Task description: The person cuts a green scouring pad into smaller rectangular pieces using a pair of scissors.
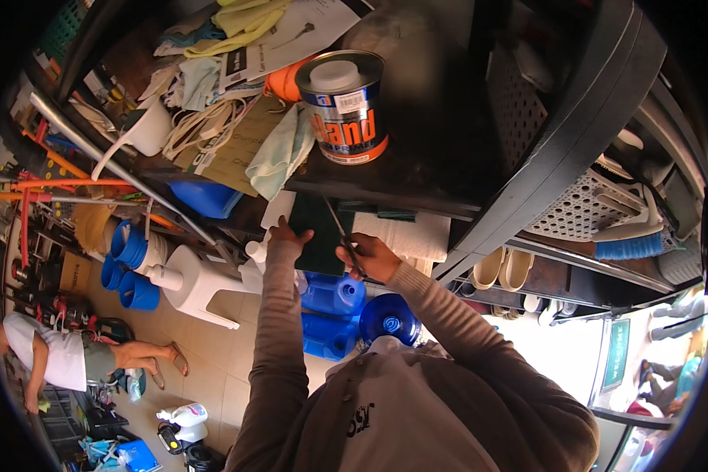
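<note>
My left hand grips the left edge of a dark green sheet, which looks like a scouring pad, with the thumb lying on its face. In my right hand is a dark-handled tool with a long narrow blade, apparently scissors. The blade points up and away over the sheet, and whether it touches is unclear. Behind my hands, on the lower shelf level, lie a folded white cloth and smaller dark green pieces. Just above, a can of primer stands on the dark shelf.
Left of the can lie a pale green cloth, a coiled cord and rags. Blue water containers stand below my hands, beside a white plastic stool. A black post rises at right. Another person is at far left.
</note>
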### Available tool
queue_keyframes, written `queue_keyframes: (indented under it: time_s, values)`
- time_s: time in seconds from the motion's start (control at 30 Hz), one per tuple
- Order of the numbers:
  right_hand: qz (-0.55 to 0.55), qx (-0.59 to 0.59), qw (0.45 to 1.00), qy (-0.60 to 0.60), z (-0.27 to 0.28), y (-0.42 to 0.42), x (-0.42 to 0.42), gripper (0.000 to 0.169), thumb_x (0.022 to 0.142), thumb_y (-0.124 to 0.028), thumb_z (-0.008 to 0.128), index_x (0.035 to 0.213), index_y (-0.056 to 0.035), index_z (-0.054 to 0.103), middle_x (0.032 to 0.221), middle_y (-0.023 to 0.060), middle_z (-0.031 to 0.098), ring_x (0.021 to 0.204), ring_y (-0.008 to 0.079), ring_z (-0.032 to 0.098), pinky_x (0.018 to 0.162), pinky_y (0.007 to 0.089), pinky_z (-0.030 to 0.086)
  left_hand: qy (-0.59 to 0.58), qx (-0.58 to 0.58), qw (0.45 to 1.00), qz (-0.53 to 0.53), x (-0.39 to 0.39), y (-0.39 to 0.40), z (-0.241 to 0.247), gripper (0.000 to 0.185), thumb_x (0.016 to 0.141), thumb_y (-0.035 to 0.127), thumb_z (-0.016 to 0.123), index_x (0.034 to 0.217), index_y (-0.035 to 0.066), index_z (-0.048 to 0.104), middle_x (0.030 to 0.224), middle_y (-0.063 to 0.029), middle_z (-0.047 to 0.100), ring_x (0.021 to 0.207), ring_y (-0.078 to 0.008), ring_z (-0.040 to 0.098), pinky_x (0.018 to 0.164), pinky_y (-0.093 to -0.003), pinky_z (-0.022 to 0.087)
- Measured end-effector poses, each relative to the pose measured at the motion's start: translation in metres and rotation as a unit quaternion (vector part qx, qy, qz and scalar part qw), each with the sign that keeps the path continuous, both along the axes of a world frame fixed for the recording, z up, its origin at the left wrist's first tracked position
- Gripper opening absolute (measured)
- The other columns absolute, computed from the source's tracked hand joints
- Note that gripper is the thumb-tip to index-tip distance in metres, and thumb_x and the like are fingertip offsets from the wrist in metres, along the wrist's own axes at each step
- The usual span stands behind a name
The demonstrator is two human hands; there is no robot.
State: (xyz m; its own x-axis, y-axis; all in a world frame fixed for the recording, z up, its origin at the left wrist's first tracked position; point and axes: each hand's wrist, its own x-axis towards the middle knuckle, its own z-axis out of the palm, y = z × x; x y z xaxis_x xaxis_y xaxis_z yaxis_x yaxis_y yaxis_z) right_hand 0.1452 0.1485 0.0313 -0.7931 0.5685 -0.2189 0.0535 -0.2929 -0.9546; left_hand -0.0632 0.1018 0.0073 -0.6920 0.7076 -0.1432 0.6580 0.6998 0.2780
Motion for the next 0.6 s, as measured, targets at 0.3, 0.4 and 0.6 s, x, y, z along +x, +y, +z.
queue_keyframes:
  time_s: [0.3, 0.4, 0.6]
  values:
    - [-0.101, -0.193, 0.973, -0.075, -0.021, 0.014, -0.055, 0.039, 0.076, -0.045, 0.059, 0.087, -0.0072, 0.053, 0.064, 0.0054, 0.047, 0.048, 0.0174, 0.052, 0.043, 0.0315, 0.048, -0.093, 0.133, 0.986, -0.027, -0.023, -0.011, -0.008, 0.061, 0.062, 0.04, 0.071, 0.105, 0.002, 0.051, 0.1, -0.0151, 0.059, 0.096, -0.0289, 0.055, 0.08, -0.037, 0.044]
    - [-0.107, -0.194, 0.973, -0.068, -0.024, 0.017, -0.056, 0.039, 0.077, -0.044, 0.058, 0.088, -0.007, 0.053, 0.063, 0.0055, 0.045, 0.049, 0.0187, 0.051, 0.046, 0.0342, 0.047, -0.068, 0.149, 0.986, -0.014, -0.027, -0.016, -0.002, 0.057, 0.064, 0.037, 0.069, 0.104, 0.002, 0.05, 0.101, -0.0164, 0.058, 0.095, -0.0316, 0.055, 0.08, -0.0372, 0.043]
    - [-0.136, -0.253, 0.956, -0.052, -0.027, 0.022, -0.053, 0.03, 0.083, -0.036, 0.051, 0.089, -0.0068, 0.053, 0.062, 0.0054, 0.045, 0.048, 0.0196, 0.05, 0.045, 0.0354, 0.046, 0.02, 0.313, 0.95, -0.007, -0.061, -0.045, -0.019, 0.049, 0.067, 0.028, 0.069, 0.1, -0.001, 0.049, 0.095, -0.0177, 0.058, 0.089, -0.0298, 0.057, 0.076, -0.0363, 0.044]
